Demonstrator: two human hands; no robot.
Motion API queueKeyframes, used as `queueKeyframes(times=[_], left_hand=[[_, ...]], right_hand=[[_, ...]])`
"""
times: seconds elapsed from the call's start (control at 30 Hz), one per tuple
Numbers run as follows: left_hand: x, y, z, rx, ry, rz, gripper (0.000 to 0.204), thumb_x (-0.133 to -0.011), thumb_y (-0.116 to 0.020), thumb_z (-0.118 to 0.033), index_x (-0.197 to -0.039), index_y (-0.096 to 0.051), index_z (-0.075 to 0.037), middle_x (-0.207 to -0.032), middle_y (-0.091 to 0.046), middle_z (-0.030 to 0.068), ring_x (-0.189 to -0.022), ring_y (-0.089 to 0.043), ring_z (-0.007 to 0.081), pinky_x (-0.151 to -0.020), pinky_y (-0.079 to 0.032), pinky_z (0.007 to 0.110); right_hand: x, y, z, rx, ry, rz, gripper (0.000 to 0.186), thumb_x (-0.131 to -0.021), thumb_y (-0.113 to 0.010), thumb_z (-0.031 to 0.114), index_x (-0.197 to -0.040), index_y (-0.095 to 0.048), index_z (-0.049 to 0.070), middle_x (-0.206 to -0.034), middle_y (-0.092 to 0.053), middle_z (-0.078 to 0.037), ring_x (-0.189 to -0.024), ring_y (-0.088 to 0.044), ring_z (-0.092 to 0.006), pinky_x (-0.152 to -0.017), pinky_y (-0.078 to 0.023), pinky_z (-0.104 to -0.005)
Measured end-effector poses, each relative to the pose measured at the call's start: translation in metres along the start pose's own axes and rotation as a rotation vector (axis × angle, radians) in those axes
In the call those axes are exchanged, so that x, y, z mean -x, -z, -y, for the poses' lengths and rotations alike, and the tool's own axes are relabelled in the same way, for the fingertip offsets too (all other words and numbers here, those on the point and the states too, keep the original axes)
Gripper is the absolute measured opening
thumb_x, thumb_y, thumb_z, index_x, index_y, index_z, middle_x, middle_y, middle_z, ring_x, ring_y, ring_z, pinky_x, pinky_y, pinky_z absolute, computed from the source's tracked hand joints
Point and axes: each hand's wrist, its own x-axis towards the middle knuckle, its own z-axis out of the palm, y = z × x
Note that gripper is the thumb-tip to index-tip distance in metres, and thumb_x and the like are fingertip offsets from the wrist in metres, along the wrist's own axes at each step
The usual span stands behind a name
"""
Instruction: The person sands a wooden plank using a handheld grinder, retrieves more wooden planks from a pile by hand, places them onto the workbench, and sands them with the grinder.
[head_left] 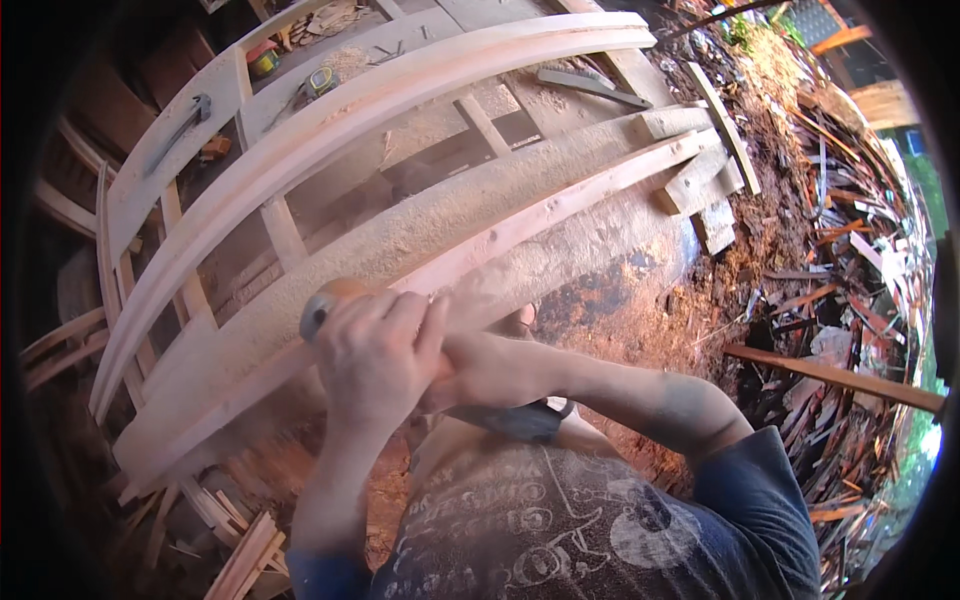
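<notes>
My left hand (375, 345) is closed over a dusty power tool (316, 318) with a rounded grey end and a tan-orange body. Most of the tool is hidden under the fingers, so its exact kind does not show. My right hand (452, 370) is closed close behind the left wrist, which partly covers it; what it grips is hidden. The tool is over a long, pinkish wooden beam (530, 220) that runs from lower left to upper right. Fine dust hangs around both hands.
A sawdust-covered plank (430, 215) lies beyond the beam, with a long curved timber (330, 115) farther off. On the framework are a hammer (180, 135), a tape measure (320, 82) and a long dark tool (592, 86). Short wood blocks (692, 180) and scrap wood (840, 230) are at right.
</notes>
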Motion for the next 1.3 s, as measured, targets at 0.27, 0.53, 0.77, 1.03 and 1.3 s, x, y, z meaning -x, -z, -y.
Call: queueKeyframes(times=[0.27,0.53,0.77,1.03,1.3], left_hand=[[-0.065,-0.066,-0.063,0.246,-0.206,0.077,0.021,-0.09,-0.074,-0.022,-0.073,-0.067,-0.012,-0.072,-0.067,0.005,-0.064,-0.067,0.0224,-0.067,-0.054,0.037],[-0.227,-0.172,-0.183,0.343,-0.517,0.223,0.019,-0.088,-0.067,-0.022,-0.073,-0.074,-0.012,-0.063,-0.071,0.0084,-0.061,-0.072,0.0193,-0.071,-0.059,0.036],[-0.333,-0.239,-0.274,0.301,-0.719,0.195,0.017,-0.082,-0.066,-0.015,-0.072,-0.078,-0.01,-0.074,-0.076,0.0143,-0.071,-0.077,0.0194,-0.064,-0.062,0.033],[-0.392,-0.288,-0.345,0.434,-0.731,0.253,0.018,-0.082,-0.065,-0.018,-0.077,-0.08,-0.01,-0.079,-0.077,0.0138,-0.077,-0.078,0.0259,-0.073,-0.062,0.039],[-0.385,-0.282,-0.344,0.422,-0.759,0.271,0.017,-0.078,-0.065,-0.018,-0.078,-0.081,-0.011,-0.082,-0.078,0.0128,-0.081,-0.079,0.0253,-0.075,-0.062,0.038]], right_hand=[[0.075,0.062,-0.029,-0.047,-0.1,-0.147,0.049,-0.088,-0.073,0.032,-0.124,-0.067,-0.001,-0.108,-0.074,-0.018,-0.1,-0.071,-0.0268,-0.091,-0.055,-0.0375],[0.175,0.184,-0.076,-0.59,-0.184,-0.659,0.044,-0.092,-0.074,0.033,-0.117,-0.06,-0.001,-0.085,-0.068,-0.014,-0.067,-0.068,-0.0229,-0.061,-0.058,-0.0368],[0.24,0.289,-0.116,-0.674,-0.172,-0.839,0.036,-0.099,-0.068,0.032,-0.115,-0.058,0.001,-0.081,-0.067,-0.013,-0.059,-0.067,-0.0242,-0.052,-0.057,-0.0375],[0.288,0.353,-0.143,-0.713,-0.159,-0.973,0.04,-0.099,-0.065,0.038,-0.115,-0.062,0.002,-0.083,-0.069,-0.013,-0.063,-0.069,-0.025,-0.056,-0.058,-0.0378],[0.281,0.34,-0.14,-0.774,-0.152,-1.009,0.037,-0.098,-0.066,0.038,-0.111,-0.061,0.003,-0.082,-0.069,-0.014,-0.06,-0.068,-0.0235,-0.054,-0.057,-0.0377]])
